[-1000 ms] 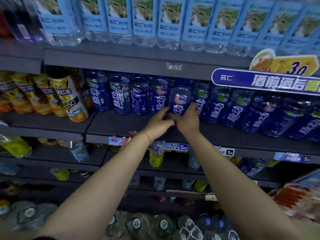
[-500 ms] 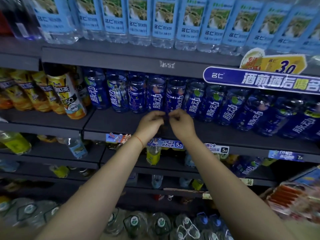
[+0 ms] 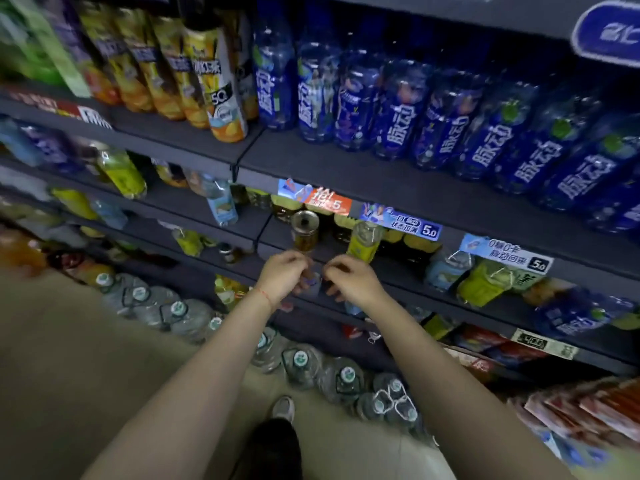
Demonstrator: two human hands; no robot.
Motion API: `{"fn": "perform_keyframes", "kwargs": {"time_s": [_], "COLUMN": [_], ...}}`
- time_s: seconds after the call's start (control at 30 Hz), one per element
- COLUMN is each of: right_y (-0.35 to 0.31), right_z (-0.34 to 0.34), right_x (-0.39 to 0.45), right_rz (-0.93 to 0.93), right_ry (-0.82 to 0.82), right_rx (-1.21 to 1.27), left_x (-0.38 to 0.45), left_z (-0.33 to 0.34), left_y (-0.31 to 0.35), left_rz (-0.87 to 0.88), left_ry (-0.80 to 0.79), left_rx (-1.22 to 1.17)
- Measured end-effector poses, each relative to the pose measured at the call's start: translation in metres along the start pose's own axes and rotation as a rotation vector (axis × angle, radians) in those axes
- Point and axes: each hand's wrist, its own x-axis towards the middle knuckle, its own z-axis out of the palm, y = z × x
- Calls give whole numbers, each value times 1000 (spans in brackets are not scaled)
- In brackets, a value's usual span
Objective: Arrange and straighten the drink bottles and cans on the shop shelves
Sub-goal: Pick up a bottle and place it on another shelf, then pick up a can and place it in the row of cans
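Left hand [image 3: 284,276] and right hand [image 3: 351,279] hover side by side before a lower shelf edge [image 3: 408,296], fingers curled, gripping nothing I can make out. Yellow tea bottles [image 3: 194,69] upper left; blue drink bottles [image 3: 398,109] in a row above the hands, well apart. Both forearms extended.

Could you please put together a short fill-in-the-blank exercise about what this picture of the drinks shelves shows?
1. The row of bottles on the shelf above the hands is mostly ____ in colour.
2. The thin string around the wrist of the left hand is ____.
3. The big water jugs with handles stand on the ____.
4. The price tag just above the right hand reads ____.

Missing words: blue; red; floor; 5.0
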Motion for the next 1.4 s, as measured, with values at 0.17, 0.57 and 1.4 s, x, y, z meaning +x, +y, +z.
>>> {"fn": "perform_keyframes", "kwargs": {"time_s": [0.17, 0.57, 1.4], "right_y": [-1, -35, -101], "right_z": [19, 69, 21], "right_x": [40, 146, -83], "right_rz": [22, 59, -180], "right_ry": [32, 280, 60], "right_rx": [-122, -279, 560], "left_x": [41, 107, -103], "left_z": [-20, -70, -80], "left_y": [-26, -22, 40], "left_rz": [-82, -142, 46], "left_ry": [2, -47, -336], "left_rx": [-97, -118, -748]}}
